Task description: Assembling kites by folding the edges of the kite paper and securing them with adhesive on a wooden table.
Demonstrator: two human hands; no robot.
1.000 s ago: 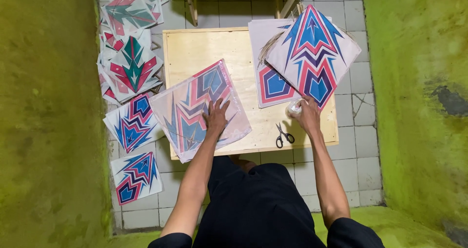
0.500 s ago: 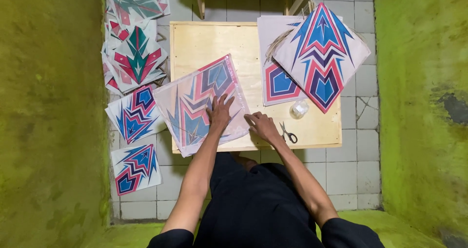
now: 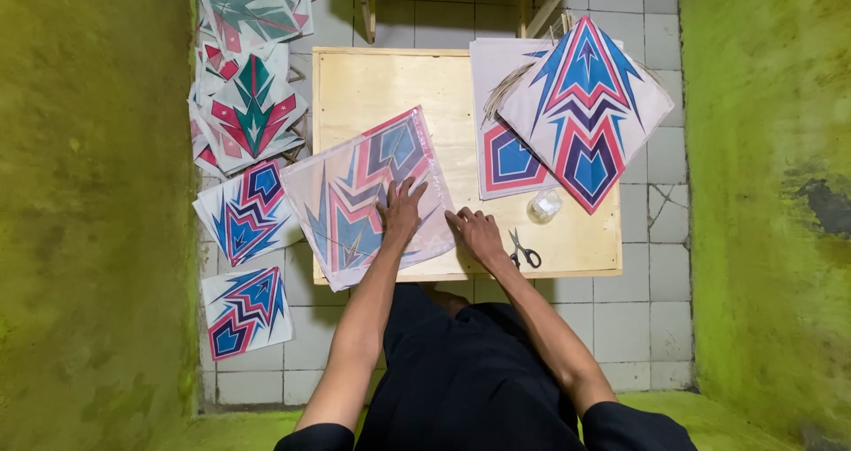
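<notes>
Looking at the last second, the big change is the right hand (image 3: 479, 235): it was up by the small clear roll of tape (image 3: 543, 205), and now it has come back down beside the kite sheet (image 3: 372, 196), fingers slightly spread and lying flat on the wooden board (image 3: 390, 83) right at the sheet's lower right edge. It holds nothing. The left hand (image 3: 401, 210) hasn't budged, pressed flat on the middle of the sheet with fingers fanned out. My read: whatever it went to the tape for is over, and both hands are now busy smoothing or pinning that sheet.

The sheet lies printed side down, tilted like a diamond on the board's left half, and its left and bottom corners hang over the board edge. The small scissors (image 3: 525, 250) sit just beside the right hand, close to the board's near edge, so a careless sweep could knock them off.

Room-wise, the bare patch of board is at the top left. The right half is taken by the finished red and blue kite (image 3: 587, 114) lying over a flat printed sheet (image 3: 507, 154). More kites (image 3: 253, 114) cover the tiled floor to the left, with green walls close on both sides.
</notes>
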